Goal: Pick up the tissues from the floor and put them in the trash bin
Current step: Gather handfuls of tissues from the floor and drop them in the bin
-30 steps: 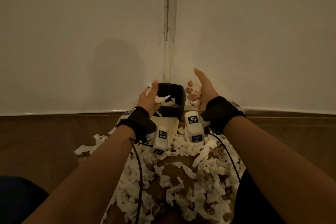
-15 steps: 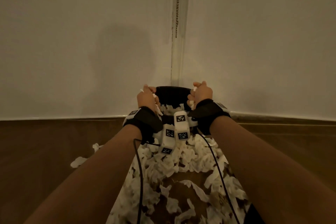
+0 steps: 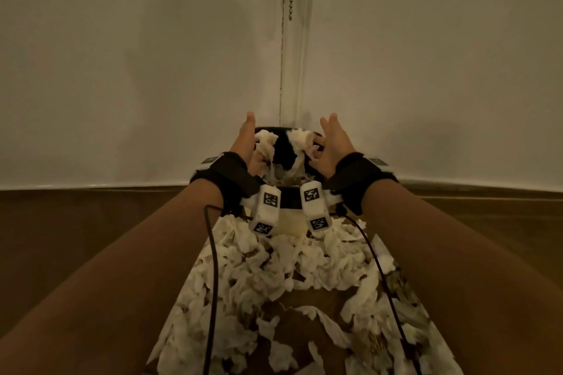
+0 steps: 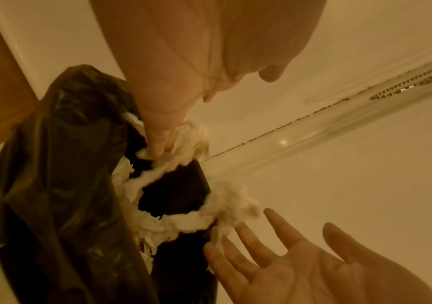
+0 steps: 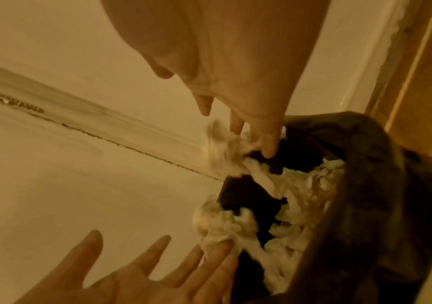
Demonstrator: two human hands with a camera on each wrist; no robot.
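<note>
Your left hand (image 3: 243, 143) and right hand (image 3: 332, 144) hang spread wide, palms facing across the trash bin (image 3: 285, 195), wads slipping off both, while the remaining tissues (image 3: 283, 271) carpet the floor (image 3: 91, 237) below and behind them, equally near either hand

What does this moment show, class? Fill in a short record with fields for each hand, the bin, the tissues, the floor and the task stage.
left hand: open, fingers spread over the bin, tissue clump at its fingertips
right hand: open, fingers spread, another tissue clump by its fingers
trash bin: black liner, against the wall corner, tissues already inside
floor: brown, with a big heap of tissues in front of the bin
task stage: two handfuls being let go into the bin; much remains to be picked up
</note>
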